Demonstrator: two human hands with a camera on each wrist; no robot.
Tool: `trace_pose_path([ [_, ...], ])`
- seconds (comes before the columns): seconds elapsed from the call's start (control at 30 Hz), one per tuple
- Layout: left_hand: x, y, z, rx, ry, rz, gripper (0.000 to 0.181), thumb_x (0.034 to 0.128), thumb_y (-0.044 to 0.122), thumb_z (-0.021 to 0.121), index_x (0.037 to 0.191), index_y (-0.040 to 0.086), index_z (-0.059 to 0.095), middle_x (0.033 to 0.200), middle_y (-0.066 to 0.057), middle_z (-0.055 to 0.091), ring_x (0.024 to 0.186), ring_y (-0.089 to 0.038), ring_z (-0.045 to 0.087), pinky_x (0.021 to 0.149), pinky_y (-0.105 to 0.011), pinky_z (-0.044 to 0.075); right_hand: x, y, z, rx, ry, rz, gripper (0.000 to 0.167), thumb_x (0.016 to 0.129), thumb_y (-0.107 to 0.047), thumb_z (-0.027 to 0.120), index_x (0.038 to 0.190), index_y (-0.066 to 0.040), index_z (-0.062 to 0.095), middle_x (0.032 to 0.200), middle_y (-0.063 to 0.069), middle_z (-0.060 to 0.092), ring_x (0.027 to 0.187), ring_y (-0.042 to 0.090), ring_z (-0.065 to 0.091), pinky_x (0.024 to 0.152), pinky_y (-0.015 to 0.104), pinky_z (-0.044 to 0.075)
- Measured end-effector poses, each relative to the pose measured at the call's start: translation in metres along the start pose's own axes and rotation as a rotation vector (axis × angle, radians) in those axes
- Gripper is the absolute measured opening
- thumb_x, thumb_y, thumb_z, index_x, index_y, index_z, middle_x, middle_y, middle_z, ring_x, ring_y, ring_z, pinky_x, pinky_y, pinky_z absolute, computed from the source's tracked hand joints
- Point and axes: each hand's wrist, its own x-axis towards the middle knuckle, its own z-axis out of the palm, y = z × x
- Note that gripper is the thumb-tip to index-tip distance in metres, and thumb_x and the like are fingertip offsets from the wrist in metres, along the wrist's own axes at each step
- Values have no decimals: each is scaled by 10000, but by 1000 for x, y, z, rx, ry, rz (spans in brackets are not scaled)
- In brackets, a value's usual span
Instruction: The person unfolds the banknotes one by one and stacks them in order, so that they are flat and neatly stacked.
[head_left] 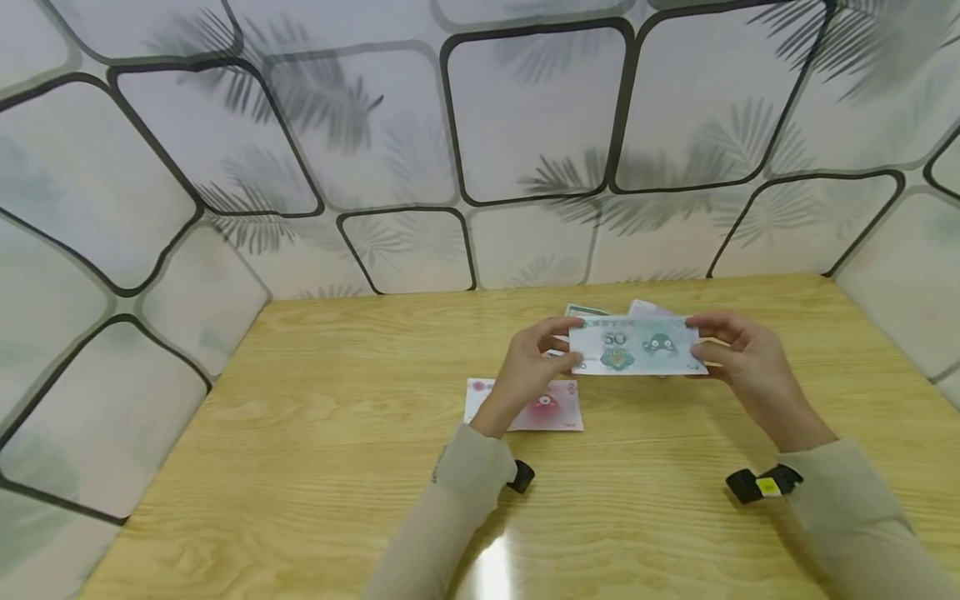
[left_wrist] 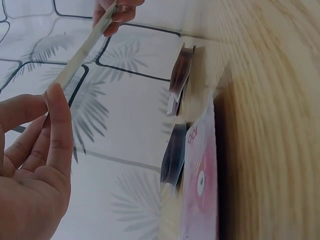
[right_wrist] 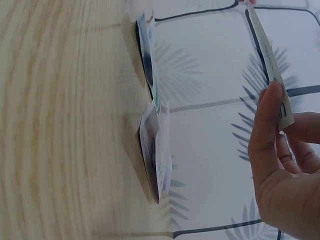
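Observation:
A green-and-white note marked 50 [head_left: 637, 345] is held level above the table, stretched between both hands. The left hand [head_left: 528, 367] pinches its left end between thumb and fingers; the right hand [head_left: 750, 367] pinches the right end the same way. In the left wrist view the note [left_wrist: 85, 50] appears nearly edge-on, with the left hand [left_wrist: 40, 150] at its near end. The right wrist view has the right hand [right_wrist: 287, 160] gripping the note [right_wrist: 270, 60]. A pink note [head_left: 551, 408] lies on the table, partly hidden by the left wrist.
Behind the held note, other notes lie on the wooden table [head_left: 315, 467], among them a greenish one [head_left: 587, 310] and a pale purple one [head_left: 648, 308]. In the right wrist view, folded or curved notes [right_wrist: 155, 145] stand up from the surface. A patterned wall [head_left: 540, 117] borders the back.

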Motion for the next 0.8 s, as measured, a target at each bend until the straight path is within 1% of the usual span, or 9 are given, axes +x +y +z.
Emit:
trace_pose_path([
  [0.17, -3, 1, -8, 7, 7, 18, 435, 896, -100, 694, 1312, 21, 663, 1230, -125, 605, 928, -128, 619, 709, -285, 613, 1, 1, 5, -44, -17, 4, 293, 964, 97, 615, 1133, -120, 713, 1056, -33, 683, 869, 116, 651, 672, 242, 592],
  [0.3, -5, 1, -13, 11, 20, 33, 430, 893, -114, 686, 1307, 0, 658, 1254, -137, 602, 933, -126, 616, 709, -283, 612, 2, 1, 11, -78, -28, 0, 264, 970, 67, 628, 1145, -114, 705, 1068, -36, 678, 867, 110, 655, 683, 238, 593],
  [0.43, -8, 1, -17, 5, 25, 36, 429, 892, -119, 684, 1306, -8, 654, 1281, -136, 597, 932, -126, 619, 708, -286, 613, 3, 2, 15, -69, -40, -15, 270, 968, 75, 624, 1148, -108, 706, 1073, -29, 678, 865, 113, 658, 681, 242, 595],
  [0.6, -12, 1, -24, 7, 45, 36, 427, 891, -120, 683, 1303, -14, 652, 1307, -126, 598, 943, -140, 626, 702, -279, 610, 6, 3, 21, -65, -64, -37, 293, 958, 101, 620, 1153, -99, 707, 1078, -21, 680, 860, 124, 665, 672, 252, 599],
  [0.8, -19, -2, -33, 29, 48, 45, 424, 891, -126, 680, 1302, -29, 647, 1266, -156, 617, 914, -143, 627, 696, -317, 622, 7, 6, 28, -98, -93, -26, 304, 955, 103, 623, 1154, -113, 701, 1095, -34, 672, 862, 113, 662, 668, 239, 591],
])
